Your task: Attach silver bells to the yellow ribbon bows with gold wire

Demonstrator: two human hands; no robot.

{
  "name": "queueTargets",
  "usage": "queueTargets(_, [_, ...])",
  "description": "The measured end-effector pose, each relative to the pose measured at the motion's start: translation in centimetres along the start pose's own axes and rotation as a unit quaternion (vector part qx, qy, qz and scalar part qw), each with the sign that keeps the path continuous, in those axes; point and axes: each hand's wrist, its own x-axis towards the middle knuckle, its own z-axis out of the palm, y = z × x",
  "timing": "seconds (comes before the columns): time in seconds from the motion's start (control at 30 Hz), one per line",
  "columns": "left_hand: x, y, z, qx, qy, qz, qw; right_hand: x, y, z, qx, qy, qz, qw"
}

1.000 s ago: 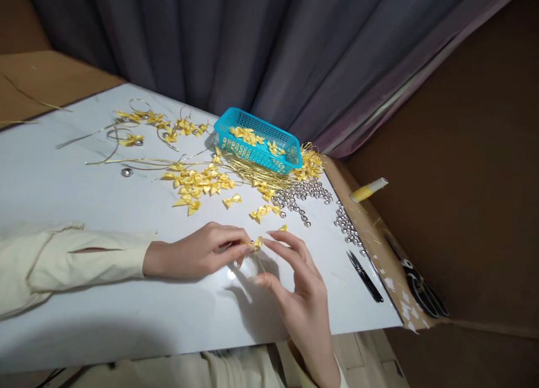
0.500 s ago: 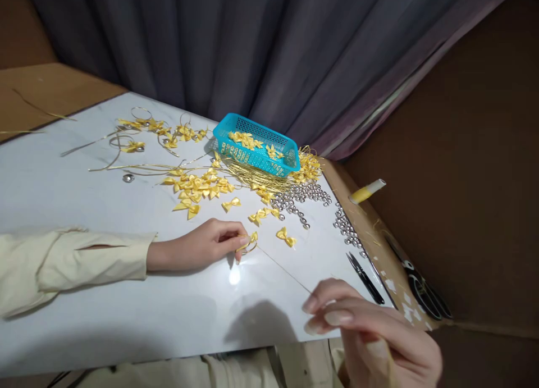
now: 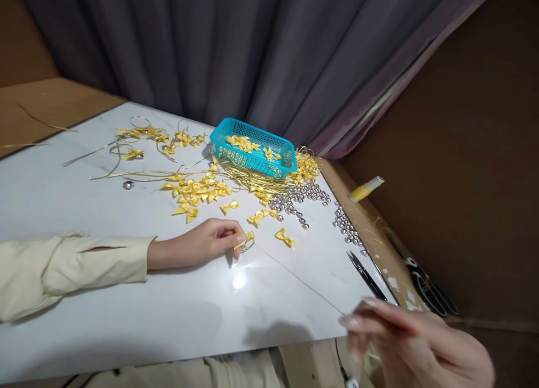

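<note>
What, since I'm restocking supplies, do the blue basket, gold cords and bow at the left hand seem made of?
Blue basket: likely smooth plastic, with regular openwork walls. Gold cords: metallic finish, judging by their glint; metal or coated thread, I can't tell. Bow at the left hand: probably satin ribbon, from its sheen.

Your right hand (image 3: 421, 338) is blurred; your left hand (image 3: 213, 241) partly covers the bow (image 3: 250, 236); your left sleeve (image 3: 96, 264) is cropped.

Pinching with left hand (image 3: 217, 236) and right hand (image 3: 421, 337), well apart

Stretching the left forearm (image 3: 101, 264), cream-sleeved to the wrist (image 3: 159, 256), nearly level from the left edge; curling the left fingers (image 3: 231, 226) against the thumb (image 3: 231, 242). Bunching blurred right fingertips (image 3: 351, 322) low, near the camera.
</note>
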Motion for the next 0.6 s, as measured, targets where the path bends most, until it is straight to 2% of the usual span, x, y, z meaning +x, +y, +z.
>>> queueTargets(0.07, [-0.1, 0.2, 0.0, 0.012, -0.005, -0.004, 1.0, 0.2, 0.6, 0.6, -0.041, 0.05, 0.018, 0.998])
queueTargets(0.1, [-0.1, 0.3, -0.1, 0.019, -0.006, -0.004, 1.0, 0.4, 0.9, 0.9, -0.06, 0.054, 0.034, 0.996])
queueTargets(0.13, [-0.1, 0.4, -0.1, 0.024, -0.007, -0.004, 1.0, 0.6, 1.1, 1.1, -0.075, 0.037, 0.05, 0.995])
queueTargets(0.23, [-0.1, 0.5, -0.1, 0.022, -0.009, -0.001, 1.0, 1.6, 1.6, 1.9, -0.108, -0.087, 0.068, 0.988])
queueTargets(0.3, [-0.1, 0.5, -0.1, 0.009, -0.012, 0.005, 1.0, 2.3, 2.3, 2.8, -0.147, -0.119, 0.056, 0.98])
queueTargets(0.43, [-0.3, 0.4, 0.0, -0.031, -0.034, 0.008, 0.999, 3.1, 4.4, 5.5, -0.224, -0.052, 0.057, 0.972])
queueTargets(0.53, [-0.5, 0.4, 0.1, -0.053, -0.062, 0.012, 0.997, 3.3, 6.1, 7.2, -0.205, -0.032, 0.09, 0.974])
queueTargets(0.6, [-0.6, 0.4, 0.1, -0.064, -0.076, 0.019, 0.995, 3.3, 6.7, 7.6, -0.161, -0.042, 0.111, 0.98])
